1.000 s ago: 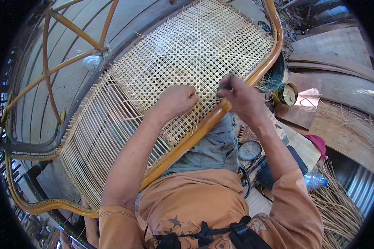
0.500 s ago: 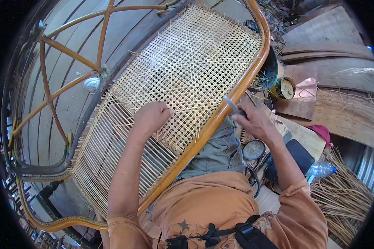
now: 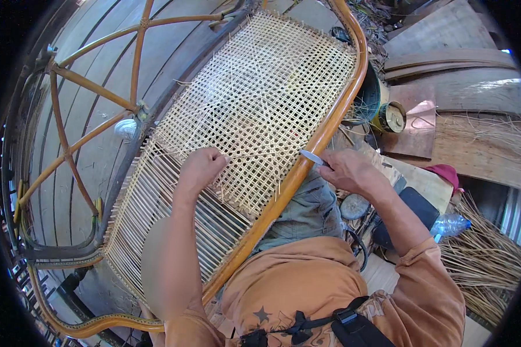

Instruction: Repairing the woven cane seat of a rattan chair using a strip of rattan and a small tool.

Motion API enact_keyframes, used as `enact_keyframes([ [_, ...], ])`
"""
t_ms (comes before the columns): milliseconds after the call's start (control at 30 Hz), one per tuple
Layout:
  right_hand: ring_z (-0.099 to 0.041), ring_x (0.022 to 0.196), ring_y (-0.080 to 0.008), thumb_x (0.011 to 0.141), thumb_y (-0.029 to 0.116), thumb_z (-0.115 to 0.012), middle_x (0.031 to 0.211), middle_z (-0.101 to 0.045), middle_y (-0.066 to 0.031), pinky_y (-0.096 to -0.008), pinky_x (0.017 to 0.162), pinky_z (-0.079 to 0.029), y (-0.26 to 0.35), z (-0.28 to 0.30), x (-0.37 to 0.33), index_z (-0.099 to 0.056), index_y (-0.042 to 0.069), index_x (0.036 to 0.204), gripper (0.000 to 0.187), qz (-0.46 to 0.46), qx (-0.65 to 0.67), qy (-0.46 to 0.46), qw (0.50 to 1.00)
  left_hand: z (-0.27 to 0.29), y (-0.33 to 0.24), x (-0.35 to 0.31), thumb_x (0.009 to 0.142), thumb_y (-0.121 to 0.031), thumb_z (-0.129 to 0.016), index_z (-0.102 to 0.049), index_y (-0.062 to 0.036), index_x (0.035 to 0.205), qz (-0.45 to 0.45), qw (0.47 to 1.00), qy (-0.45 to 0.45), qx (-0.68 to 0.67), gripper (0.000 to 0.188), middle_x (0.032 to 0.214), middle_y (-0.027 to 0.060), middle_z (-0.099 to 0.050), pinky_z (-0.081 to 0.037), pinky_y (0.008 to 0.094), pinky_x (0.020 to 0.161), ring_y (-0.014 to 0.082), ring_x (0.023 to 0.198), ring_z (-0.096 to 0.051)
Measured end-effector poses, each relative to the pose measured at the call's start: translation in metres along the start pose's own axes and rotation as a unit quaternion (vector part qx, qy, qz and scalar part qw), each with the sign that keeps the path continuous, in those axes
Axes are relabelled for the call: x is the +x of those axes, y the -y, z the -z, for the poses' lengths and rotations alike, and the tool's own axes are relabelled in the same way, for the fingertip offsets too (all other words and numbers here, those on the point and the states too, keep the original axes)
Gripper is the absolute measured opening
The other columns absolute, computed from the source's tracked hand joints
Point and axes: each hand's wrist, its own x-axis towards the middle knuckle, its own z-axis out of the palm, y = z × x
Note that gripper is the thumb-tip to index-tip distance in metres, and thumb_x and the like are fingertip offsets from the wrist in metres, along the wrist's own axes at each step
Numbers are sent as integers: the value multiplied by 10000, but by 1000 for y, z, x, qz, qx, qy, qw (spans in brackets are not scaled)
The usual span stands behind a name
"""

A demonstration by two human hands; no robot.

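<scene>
A large woven cane panel (image 3: 260, 87) stretches across a bent, varnished rattan frame (image 3: 307, 165) over my lap. My left hand (image 3: 201, 169) is closed on the panel, thumb and forefinger pressed together at the edge of the tight weave. Whatever it pinches is too small to make out. My right hand (image 3: 353, 172) grips a small knife (image 3: 312, 157), its handle mostly hidden in the fingers. The pale blade lies over the frame's near right rail, pointing left. Below my left hand, parallel cane strands (image 3: 156, 199) run without the cross weave.
Rattan bars (image 3: 92, 87) of a second frame stand at left, above a plank floor (image 3: 173, 52). On the right are a tin can (image 3: 394, 117), wooden boards (image 3: 469, 87), a dark flat box (image 3: 408, 217), a plastic bottle (image 3: 450, 225) and a bundle of cane (image 3: 480, 254).
My right hand has turned over, back upward, and the knife blade has come down flatter over the rail. My left hand keeps its pinch at nearly the same spot. The view has shifted slightly.
</scene>
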Motion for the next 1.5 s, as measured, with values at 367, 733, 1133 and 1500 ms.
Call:
enact_keyframes([
  [367, -600, 777, -400, 865, 303, -515, 766, -607, -227, -478, 677, -467, 6, 3, -1, -562, 14, 855, 293, 46, -17, 43, 998, 1, 1, 1, 767, -340, -600, -640, -14, 755, 5, 1000, 5, -26, 328, 705, 169, -614, -475, 392, 635, 300, 647, -600],
  [733, -602, 758, -394, 840, 263, -513, 773, -607, -225, -467, 672, -475, 17, 25, 35, -594, 21, 873, 258, 68, -136, 146, 978, 4, 1, 2, 768, -329, -600, -638, -11, 768, -2, 1000, 12, -10, 320, 710, 168, -619, -478, 394, 648, 309, 665, -604],
  [1133, -591, 808, -391, 836, 325, -596, 866, -609, -197, -448, 683, -461, 58, -13, -19, -529, 65, 1029, 330, -7, 119, -33, 992, 11, -46, -86, 893, -370, -554, -570, 1, 1091, 80, 972, -43, -217, 421, 1010, 133, -624, -448, 343, 830, 242, 899, -589],
  [1500, -564, 1031, -354, 889, 216, -484, 1088, -597, -183, -412, 839, -474, 122, -44, 36, -526, 79, 1204, 346, 237, 83, -17, 968, -62, -23, -163, 937, -384, -480, -566, -44, 944, 104, 632, -174, -748, 351, 788, 51, -573, -455, 270, 448, 123, 628, -553],
])
